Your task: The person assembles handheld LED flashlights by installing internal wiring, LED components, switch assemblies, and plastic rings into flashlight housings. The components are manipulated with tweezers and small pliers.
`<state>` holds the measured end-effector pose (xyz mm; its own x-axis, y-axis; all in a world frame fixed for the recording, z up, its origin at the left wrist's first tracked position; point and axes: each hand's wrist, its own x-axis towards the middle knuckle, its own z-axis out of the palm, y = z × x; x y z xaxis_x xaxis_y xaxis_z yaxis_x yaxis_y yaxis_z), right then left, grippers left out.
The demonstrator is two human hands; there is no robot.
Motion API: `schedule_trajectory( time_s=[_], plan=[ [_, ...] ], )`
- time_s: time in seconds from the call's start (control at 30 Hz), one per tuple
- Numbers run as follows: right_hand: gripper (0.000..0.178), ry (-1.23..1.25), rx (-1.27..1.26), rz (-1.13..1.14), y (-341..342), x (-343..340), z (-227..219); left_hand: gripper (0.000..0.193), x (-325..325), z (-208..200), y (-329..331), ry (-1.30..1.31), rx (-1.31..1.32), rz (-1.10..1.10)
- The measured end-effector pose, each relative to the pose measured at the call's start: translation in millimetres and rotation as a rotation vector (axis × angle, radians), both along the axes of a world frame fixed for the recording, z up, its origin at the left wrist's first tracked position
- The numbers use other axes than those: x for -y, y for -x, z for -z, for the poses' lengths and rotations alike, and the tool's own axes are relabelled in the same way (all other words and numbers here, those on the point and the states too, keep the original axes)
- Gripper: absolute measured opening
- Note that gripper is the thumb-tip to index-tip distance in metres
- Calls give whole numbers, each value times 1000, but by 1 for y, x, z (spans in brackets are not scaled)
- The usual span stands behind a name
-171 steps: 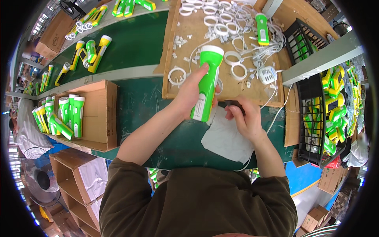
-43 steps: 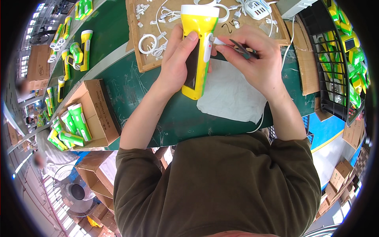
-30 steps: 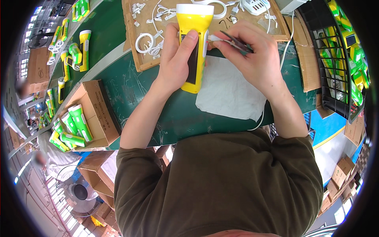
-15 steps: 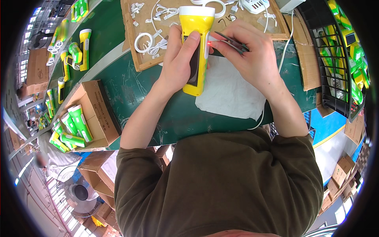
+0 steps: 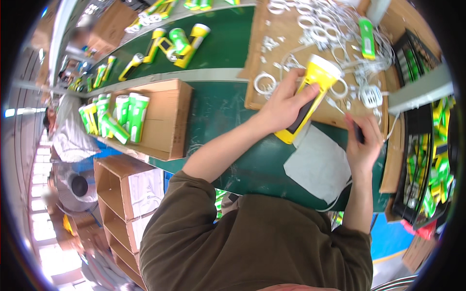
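A yellow flashlight (image 5: 318, 80) with a white head and a dark panel is gripped in my left hand (image 5: 286, 107). It slants over the green table, its head up and to the right. Apart from it, to the right, my right hand (image 5: 365, 140) is closed on a slim dark tool that looks like tweezers (image 5: 359, 133). A white cable plug (image 5: 334, 103) shows by the fingertips of that hand; whether they touch it I cannot tell. Beneath the flashlight's lower end lies a pale grey cloth-like sheet (image 5: 318, 165).
A shallow wooden tray (image 5: 252, 87) holds white cables, a white charger (image 5: 371, 96) and a green flashlight (image 5: 366, 39). An open carton (image 5: 182, 119) with green flashlights stands left. More flashlights (image 5: 194, 46) lie beyond it. A black crate (image 5: 412, 169) is at the right, beside a grey post (image 5: 417, 89).
My right hand has come away from the flashlight's side, where a red light glowed, and moved down and right. The flashlight now tilts to the right. The view has shifted left.
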<state>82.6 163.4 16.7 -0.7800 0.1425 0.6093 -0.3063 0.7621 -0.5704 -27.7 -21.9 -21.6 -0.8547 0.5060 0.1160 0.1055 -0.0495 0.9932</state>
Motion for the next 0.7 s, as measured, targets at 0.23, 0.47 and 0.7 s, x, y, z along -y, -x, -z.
schedule_trajectory(
  time_s=[0.23, 0.47, 0.7],
  plan=[
    [19, -105, 21, 20, 11, -3, -9, 37, 2, -55, -2, -348, 171, -90],
    [42, 655, 451, -254, -19, 19, -17, 57, -13, -32, 7, -147, -208, -70],
    [23, 771, -91, 376, -73, -92, -66, 75, 172, -39, 208, 1611, -264, -876]
  ],
)
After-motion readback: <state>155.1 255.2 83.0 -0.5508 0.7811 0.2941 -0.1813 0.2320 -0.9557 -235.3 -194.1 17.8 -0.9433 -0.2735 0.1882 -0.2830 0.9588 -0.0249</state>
